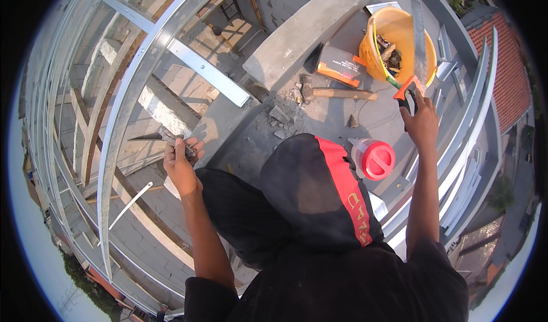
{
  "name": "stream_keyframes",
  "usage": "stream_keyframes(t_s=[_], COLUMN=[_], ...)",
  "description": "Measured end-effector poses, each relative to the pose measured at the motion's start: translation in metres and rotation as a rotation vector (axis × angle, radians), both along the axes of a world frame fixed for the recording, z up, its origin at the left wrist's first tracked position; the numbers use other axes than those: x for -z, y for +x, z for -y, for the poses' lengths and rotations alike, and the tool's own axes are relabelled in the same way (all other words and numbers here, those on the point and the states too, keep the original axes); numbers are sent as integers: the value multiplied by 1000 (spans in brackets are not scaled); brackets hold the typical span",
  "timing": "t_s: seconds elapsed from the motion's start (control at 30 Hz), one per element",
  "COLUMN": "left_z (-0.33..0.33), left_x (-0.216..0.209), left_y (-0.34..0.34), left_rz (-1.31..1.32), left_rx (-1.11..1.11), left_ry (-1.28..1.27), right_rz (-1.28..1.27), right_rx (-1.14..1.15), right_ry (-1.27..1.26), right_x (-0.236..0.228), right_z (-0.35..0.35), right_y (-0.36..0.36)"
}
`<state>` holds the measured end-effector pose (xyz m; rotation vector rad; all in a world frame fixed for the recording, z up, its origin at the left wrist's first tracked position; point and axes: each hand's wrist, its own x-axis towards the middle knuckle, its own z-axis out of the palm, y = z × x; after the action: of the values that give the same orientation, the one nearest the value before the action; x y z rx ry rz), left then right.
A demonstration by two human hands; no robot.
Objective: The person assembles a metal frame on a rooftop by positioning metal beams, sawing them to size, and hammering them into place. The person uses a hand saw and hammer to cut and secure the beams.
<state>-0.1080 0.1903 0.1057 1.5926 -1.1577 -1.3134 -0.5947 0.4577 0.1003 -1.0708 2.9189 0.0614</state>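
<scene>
My right hand (421,119) is closed round the orange-and-black handle of a handsaw (419,39). Its long blade points away from me, across the rim of a yellow bucket (379,28) that has debris inside. Out to the left, my left hand (184,165) grips a worn, greyish handle with a dark, pointed blade (147,136); the exact kind of tool cannot be made out. That blade points left, over the open roof framing. A hammer (345,94) with a wooden handle lies on the grey ledge, between my hands and beyond my knees.
An orange-and-grey box (341,65) sits beside the bucket. A clear container with a red lid (378,160) stands near my right knee. Broken mortar (279,115) lies by the concrete beam (308,33). Metal roof framing (208,73) spans the drop at left; metal strips (471,133) run along the right.
</scene>
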Motion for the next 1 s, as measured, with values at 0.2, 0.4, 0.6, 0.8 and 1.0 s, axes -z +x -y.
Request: stream_keyframes(t_s=[0.2, 0.4, 0.6, 0.8, 1.0], left_z=[-94, -78, -52, -54, -53], left_x=[55, 154, 182, 199, 210], left_y=[-85, -159, -156, -163, -155], left_rz=[-440, -252, -92, -107, -141], left_rx=[229, 321, 260, 236, 269], left_ry=[680, 770, 668, 612, 525], right_rz=[37, 284, 159, 242, 574], right_rx=[-333, -668, -663, -669, -564], right_ry=[-614, -164, 186, 181, 221], right_x=[-1, 155, 237, 247, 181], right_z=[49, 110, 124, 129, 118], right_y=[58, 95, 63, 54, 82])
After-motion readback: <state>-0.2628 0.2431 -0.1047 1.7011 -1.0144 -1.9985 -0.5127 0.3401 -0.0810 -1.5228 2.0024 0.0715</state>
